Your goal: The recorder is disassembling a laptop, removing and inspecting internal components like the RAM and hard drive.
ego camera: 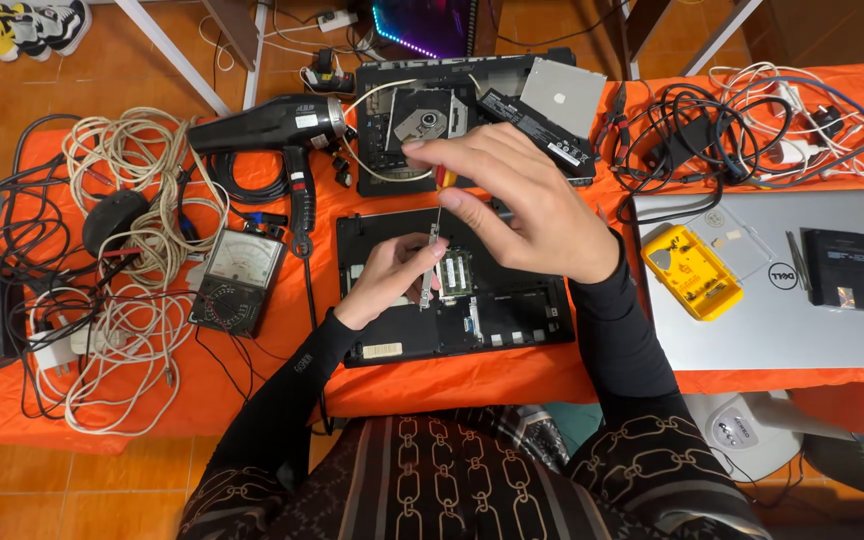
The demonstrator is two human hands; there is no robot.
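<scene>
Right hand (pixel 532 205) pinches a thin screwdriver (pixel 439 200) between thumb and fingertips, shaft upright, tip down at a narrow metal bracket (pixel 430 268). Left hand (pixel 387 275) pinches that bracket with fingers pressed together, over the opened black laptop base (pixel 512 320) at table centre. One white rectangular label sits on the base's near-left edge. Second black chassis (pixel 392 100) lies behind it, with one silver optical drive (pixel 427 122) inside and one long black battery (pixel 542 135) bearing a white label strip. One black hair dryer (pixel 272 130), small white label on barrel. One analog multimeter (pixel 237 275). One closed silver laptop (pixel 782 290) on the right carries one yellow plastic case (pixel 690 272) and one small black rectangular box (pixel 842 268). Orange cloth (pixel 512 380) covers the table.
</scene>
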